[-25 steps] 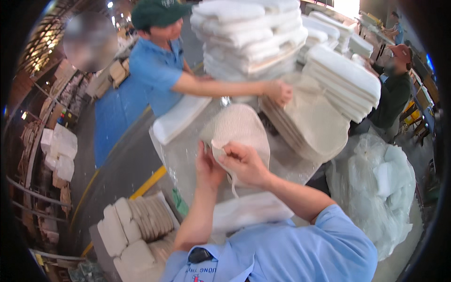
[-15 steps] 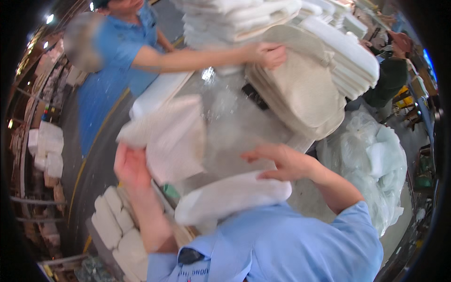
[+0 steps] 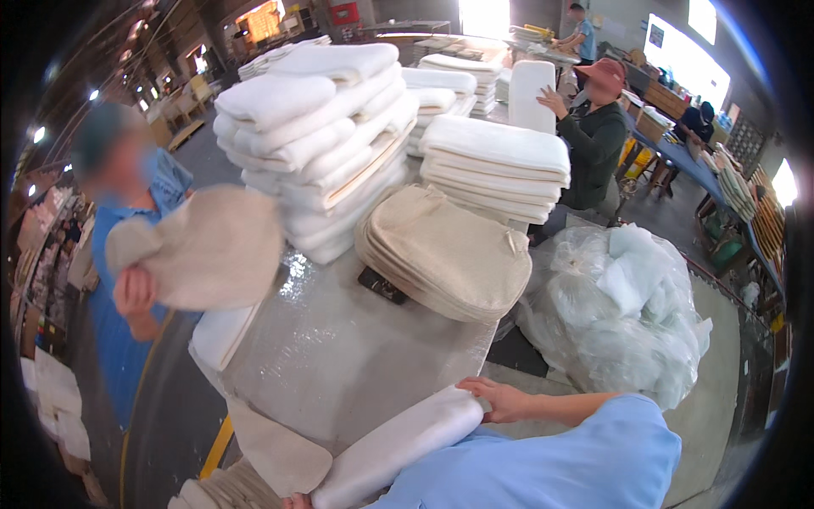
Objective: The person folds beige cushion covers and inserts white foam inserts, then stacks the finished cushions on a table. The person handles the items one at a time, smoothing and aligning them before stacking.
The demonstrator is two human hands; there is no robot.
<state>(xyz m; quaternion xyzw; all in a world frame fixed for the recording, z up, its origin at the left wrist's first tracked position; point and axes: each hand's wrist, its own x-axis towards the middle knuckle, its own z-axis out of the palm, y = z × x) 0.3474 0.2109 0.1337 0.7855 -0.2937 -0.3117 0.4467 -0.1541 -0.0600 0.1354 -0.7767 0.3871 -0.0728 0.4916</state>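
A thick white cushion pad (image 3: 403, 445) lies along the table's near edge, against my body. My right hand (image 3: 496, 400) grips its right end, fingers bent over the edge. At the lower edge of the view only the fingers of my left hand (image 3: 297, 501) show, curled at the pad's left end; the rest is cut off. Beside that hand, a beige fabric cover (image 3: 284, 450) hangs over the table's corner. Farther along the table lies a stack of beige covers (image 3: 449, 254) with rounded corners.
At the left a co-worker in blue (image 3: 127, 220) holds up a beige piece (image 3: 216, 246). Tall piles of white pads (image 3: 314, 127) stand at the table's (image 3: 339, 365) back. A dark flat object (image 3: 383, 286) lies beside the beige stack. Right of the table sits a clear plastic bag (image 3: 619, 314).
My left hand has left the raised beige cover, which now hangs lower at the corner. My right hand has closed on the pad. The co-worker's arm has drawn back leftward with a beige piece.
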